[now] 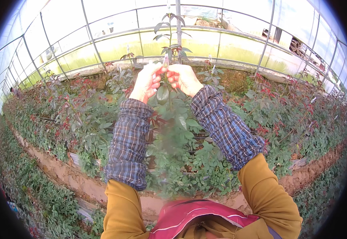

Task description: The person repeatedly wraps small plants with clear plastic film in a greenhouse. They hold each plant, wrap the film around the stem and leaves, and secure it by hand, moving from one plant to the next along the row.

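Observation:
Both arms stretch forward over a bed of leafy plants, and the two hands meet at the top of a stem. My left hand (146, 82) is closed, its thumb and fingers pinching at a small pale pointed flower bud (166, 61) that looks wrapped in thin covering. From the other side my right hand (184, 79) pinches at the same bud, fingers curled. The fingertips hide the bud's lower part. Just beneath them hangs a dark green oval leaf (162, 95). A taller leafy stem (170, 34) with a white tip rises behind the hands.
Dense green and reddish plants (285, 107) spread on both sides, some stems carrying small white tips (213, 70). A bare soil path (68, 179) curves between the beds nearby. Behind stands a greenhouse wall (117, 46) of pale film on metal poles, with an upright post (178, 24).

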Demonstrator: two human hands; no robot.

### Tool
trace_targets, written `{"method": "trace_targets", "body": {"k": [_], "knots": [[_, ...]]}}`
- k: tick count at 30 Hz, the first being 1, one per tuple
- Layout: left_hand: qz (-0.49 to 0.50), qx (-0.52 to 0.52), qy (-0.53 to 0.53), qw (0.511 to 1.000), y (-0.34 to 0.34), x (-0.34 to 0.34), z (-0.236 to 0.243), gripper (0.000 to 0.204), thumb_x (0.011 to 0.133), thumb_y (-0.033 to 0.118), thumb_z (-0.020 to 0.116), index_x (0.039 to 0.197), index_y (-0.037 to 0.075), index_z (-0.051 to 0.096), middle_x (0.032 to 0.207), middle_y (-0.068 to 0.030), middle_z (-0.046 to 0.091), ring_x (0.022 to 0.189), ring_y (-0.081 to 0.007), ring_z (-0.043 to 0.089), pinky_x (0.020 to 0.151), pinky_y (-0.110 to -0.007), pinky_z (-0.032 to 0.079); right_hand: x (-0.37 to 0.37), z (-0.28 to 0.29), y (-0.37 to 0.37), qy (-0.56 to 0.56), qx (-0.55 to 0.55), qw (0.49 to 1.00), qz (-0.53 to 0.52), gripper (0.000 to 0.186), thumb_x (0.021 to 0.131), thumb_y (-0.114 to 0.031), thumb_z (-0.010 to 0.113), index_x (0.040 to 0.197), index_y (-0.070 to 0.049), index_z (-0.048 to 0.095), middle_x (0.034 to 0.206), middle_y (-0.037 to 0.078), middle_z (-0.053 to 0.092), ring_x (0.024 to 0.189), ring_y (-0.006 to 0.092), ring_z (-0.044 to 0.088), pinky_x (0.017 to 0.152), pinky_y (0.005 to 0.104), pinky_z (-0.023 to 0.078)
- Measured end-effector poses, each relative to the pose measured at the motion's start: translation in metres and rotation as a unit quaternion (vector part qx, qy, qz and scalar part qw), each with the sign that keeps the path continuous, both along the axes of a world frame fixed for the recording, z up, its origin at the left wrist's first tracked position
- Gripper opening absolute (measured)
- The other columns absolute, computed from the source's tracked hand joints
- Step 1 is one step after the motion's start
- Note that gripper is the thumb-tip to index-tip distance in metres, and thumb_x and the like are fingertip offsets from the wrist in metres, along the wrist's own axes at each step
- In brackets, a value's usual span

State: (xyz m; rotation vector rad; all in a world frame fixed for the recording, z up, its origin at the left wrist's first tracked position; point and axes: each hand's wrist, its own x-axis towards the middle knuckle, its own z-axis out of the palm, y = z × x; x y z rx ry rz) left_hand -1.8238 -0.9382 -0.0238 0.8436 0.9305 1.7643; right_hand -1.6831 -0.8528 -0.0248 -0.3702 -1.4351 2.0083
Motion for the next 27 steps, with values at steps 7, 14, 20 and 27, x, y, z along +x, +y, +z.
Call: {"method": "trace_targets", "body": {"k": [7,14,20,27], "knots": [[-0.011,-0.019,0.023,0.999,-0.003,0.001,0.002,0.017,0.085,0.019,0.062,0.094,0.006,0.054,0.079,-0.0010,0.060,0.045,-0.0014,0.035,0.033,-0.016,0.023,-0.001,-0.003,0.005,0.035,-0.105,0.993,0.040,0.012,0.085,-0.018,0.059,0.082,-0.007,0.058,0.069,0.000,0.052,0.058,0.0105,0.049,0.044,0.0223,0.036],[-0.003,0.006,0.023,1.000,-0.001,0.006,-0.001,0.018,0.082,0.016,0.064,0.094,0.007,0.054,0.083,-0.0048,0.063,0.047,-0.0024,0.036,0.036,-0.016,0.026,-0.004,-0.012,0.013,0.034,-0.108,0.993,0.035,0.011,0.085,-0.017,0.058,0.082,-0.007,0.058,0.067,-0.001,0.051,0.057,0.0104,0.048,0.045,0.0223,0.036],[0.029,0.000,0.018,0.999,0.005,0.005,-0.010,0.018,0.081,0.017,0.066,0.092,0.007,0.055,0.082,-0.0036,0.062,0.047,-0.0027,0.035,0.037,-0.018,0.024,0.000,-0.007,0.004,0.012,-0.047,0.999,-0.013,0.008,0.084,-0.013,0.060,0.085,-0.005,0.059,0.067,-0.001,0.051,0.055,0.0095,0.049,0.042,0.0224,0.037],[0.064,0.001,0.048,0.997,0.006,0.014,-0.007,0.014,0.081,0.019,0.067,0.086,0.011,0.056,0.068,0.0039,0.050,0.045,-0.0018,0.033,0.036,-0.018,0.020,0.002,0.000,-0.001,0.099,0.094,0.990,-0.033,0.025,0.080,-0.002,0.061,0.105,0.001,0.056,0.074,0.002,0.057,0.056,0.0069,0.051,0.040,0.0211,0.040]]}}
